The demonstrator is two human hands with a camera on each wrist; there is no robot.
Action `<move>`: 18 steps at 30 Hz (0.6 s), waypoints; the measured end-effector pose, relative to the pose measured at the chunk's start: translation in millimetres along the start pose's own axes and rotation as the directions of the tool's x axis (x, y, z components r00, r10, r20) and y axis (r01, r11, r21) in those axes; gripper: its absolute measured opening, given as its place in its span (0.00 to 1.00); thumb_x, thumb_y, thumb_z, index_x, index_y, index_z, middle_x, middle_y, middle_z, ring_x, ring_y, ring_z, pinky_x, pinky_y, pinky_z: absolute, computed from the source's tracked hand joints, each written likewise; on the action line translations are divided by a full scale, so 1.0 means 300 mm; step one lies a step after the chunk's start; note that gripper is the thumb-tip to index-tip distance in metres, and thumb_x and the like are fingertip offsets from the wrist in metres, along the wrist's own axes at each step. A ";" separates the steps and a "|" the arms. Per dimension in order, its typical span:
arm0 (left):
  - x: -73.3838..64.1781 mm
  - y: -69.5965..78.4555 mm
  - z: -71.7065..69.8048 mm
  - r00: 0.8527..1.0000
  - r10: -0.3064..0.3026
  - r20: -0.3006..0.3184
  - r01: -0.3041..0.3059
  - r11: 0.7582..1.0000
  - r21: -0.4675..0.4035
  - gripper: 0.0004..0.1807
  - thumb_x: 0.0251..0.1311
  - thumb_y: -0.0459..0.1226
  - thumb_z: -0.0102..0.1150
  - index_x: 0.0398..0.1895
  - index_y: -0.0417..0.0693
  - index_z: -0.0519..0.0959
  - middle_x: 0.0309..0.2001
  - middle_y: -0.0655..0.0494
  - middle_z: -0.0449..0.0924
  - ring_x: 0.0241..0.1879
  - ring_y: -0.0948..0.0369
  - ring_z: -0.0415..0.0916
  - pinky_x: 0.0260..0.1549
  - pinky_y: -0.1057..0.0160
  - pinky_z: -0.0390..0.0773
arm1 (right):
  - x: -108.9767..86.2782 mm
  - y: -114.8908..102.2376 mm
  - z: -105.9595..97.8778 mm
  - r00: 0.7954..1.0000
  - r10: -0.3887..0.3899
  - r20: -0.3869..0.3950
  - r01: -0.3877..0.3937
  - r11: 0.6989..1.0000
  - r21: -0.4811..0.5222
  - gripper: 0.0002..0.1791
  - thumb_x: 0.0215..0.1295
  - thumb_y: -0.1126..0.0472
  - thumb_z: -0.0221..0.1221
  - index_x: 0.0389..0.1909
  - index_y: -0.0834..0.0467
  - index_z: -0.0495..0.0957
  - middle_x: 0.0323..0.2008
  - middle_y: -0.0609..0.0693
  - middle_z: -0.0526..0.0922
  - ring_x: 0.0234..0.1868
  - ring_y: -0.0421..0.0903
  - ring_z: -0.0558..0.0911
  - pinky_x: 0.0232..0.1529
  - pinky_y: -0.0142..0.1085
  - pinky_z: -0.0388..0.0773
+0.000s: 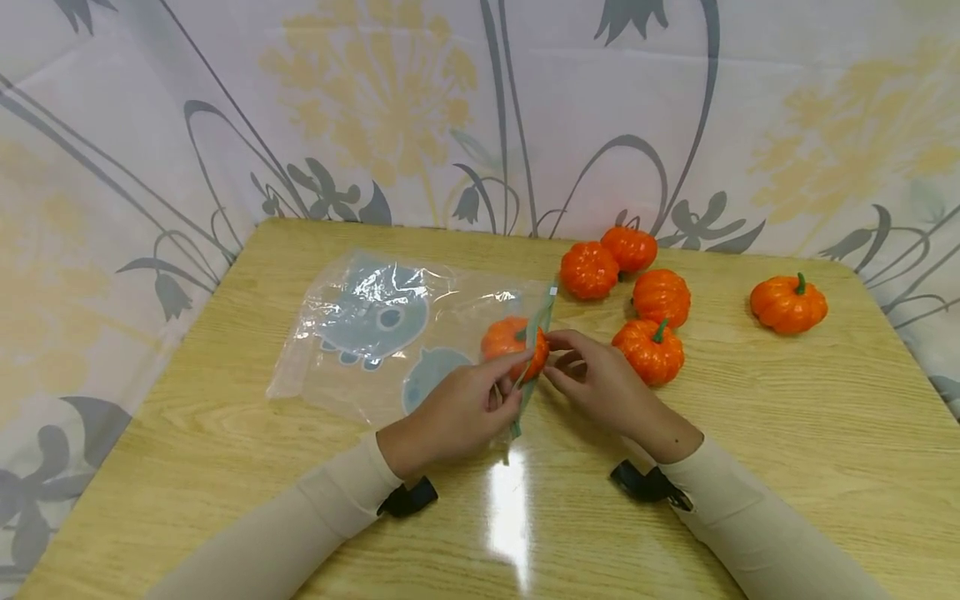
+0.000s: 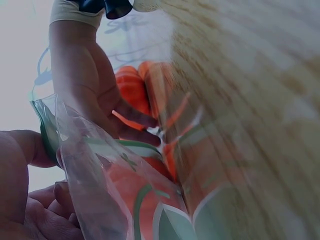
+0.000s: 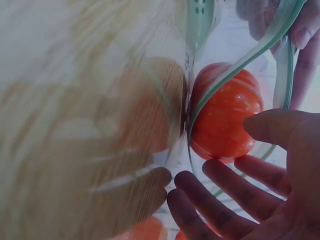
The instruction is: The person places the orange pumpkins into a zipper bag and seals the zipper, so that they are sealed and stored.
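A clear zip bag [image 1: 465, 292] with blue-grey cartoon prints lies on the table, its green-edged mouth facing right. My left hand [image 1: 468, 408] pinches the bag's edge at the mouth. An orange toy pumpkin [image 1: 501, 337] with a green stem sits in the mouth, mostly behind the clear plastic. From the right, my right hand [image 1: 600, 383] reaches to it. The right wrist view shows the right thumb and extended fingers [image 3: 230, 187] at the near side of the pumpkin [image 3: 227, 115], inside the bag's green rim [image 3: 240, 62].
Several more pumpkins stand right of the bag: one at the back [image 1: 630, 248], another beside it [image 1: 589, 271], one in front [image 1: 662, 298], and one by the right wrist [image 1: 648, 354]. A separate pumpkin [image 1: 787, 305] stands far right. Patterned cloth [image 1: 450, 108] hangs behind the wooden table [image 1: 750, 433].
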State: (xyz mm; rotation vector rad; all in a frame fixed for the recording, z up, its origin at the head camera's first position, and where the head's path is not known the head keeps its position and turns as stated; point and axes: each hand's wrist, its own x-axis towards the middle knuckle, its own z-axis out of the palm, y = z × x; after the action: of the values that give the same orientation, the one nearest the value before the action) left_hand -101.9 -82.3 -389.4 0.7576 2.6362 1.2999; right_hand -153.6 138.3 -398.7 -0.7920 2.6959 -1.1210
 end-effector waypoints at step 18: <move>0.010 0.004 0.001 0.998 -0.053 0.016 0.053 0.998 0.014 0.29 0.68 0.36 0.53 0.73 0.47 0.67 0.31 0.62 0.76 0.19 0.71 0.63 0.19 0.72 0.66 | -0.003 -0.001 0.000 0.999 -0.015 0.039 0.016 1.000 -0.019 0.24 0.69 0.64 0.60 0.65 0.64 0.74 0.57 0.58 0.83 0.49 0.51 0.87 0.48 0.43 0.84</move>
State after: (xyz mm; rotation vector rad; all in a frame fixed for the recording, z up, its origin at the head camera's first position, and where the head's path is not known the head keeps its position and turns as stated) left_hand -103.9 -80.1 -388.3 0.6918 2.6361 1.2579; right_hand -152.7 138.5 -398.6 -0.8302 2.6768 -1.0728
